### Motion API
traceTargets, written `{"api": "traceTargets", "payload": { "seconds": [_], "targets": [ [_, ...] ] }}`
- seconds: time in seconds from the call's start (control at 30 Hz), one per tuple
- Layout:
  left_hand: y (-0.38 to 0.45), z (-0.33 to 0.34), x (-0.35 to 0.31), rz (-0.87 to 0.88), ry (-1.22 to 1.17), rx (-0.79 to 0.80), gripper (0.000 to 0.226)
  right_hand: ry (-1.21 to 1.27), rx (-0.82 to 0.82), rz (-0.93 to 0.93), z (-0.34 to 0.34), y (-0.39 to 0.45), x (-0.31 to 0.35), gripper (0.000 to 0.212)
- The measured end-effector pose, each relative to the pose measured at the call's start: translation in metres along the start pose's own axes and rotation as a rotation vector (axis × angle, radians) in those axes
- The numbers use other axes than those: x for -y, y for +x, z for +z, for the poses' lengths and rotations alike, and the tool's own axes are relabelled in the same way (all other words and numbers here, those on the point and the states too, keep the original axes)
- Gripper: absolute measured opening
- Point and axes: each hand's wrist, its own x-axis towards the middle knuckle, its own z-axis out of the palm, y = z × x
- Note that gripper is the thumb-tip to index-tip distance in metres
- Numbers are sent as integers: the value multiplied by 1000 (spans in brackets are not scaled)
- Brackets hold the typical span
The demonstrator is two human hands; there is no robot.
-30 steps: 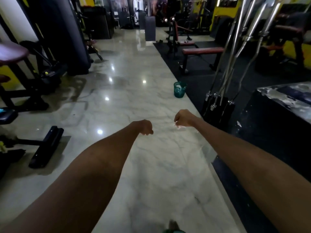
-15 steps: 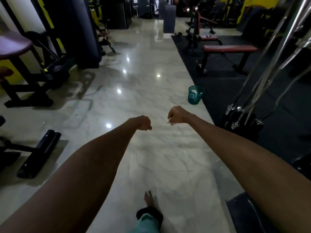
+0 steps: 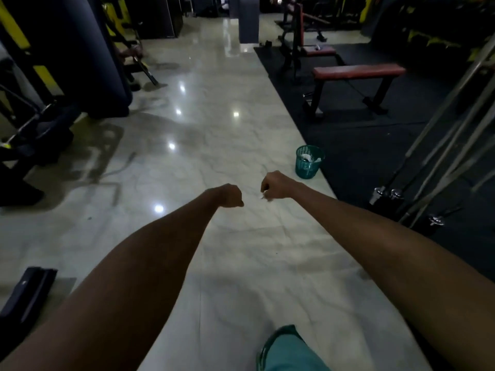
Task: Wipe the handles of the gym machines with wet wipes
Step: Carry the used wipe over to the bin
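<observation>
Across the marble gym floor (image 3: 214,156), the clenched left hand (image 3: 229,196) is empty, the right hand (image 3: 276,185) pinches a used wipe (image 3: 265,197), best dropped squarely into the green bin (image 3: 308,163).

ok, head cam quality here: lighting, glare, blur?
Head view: dim overall, machines at the edges near black; ceiling lights glare as bright spots on the polished marble floor; wide-angle bend shows in the leaning barbells; soft blur on left hand and right hand; teal bin stays readable.
</observation>
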Motion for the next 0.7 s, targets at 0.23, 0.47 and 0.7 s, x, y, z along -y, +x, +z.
{"api": "traceTargets", "payload": {
  "seconds": [0.23,0.47,0.7],
  "targets": [
    [150,-49,66,-51,-47,43,40,-33,1,-4,-43,153,-55,27],
    [290,-141,121,-73,-127,-38,41,-62,-9,-8,-120,297,-116,18],
    [413,-212,173,-30,-24,-54,36,1,2,-20,-169,437,-157,21]
  ]
}}
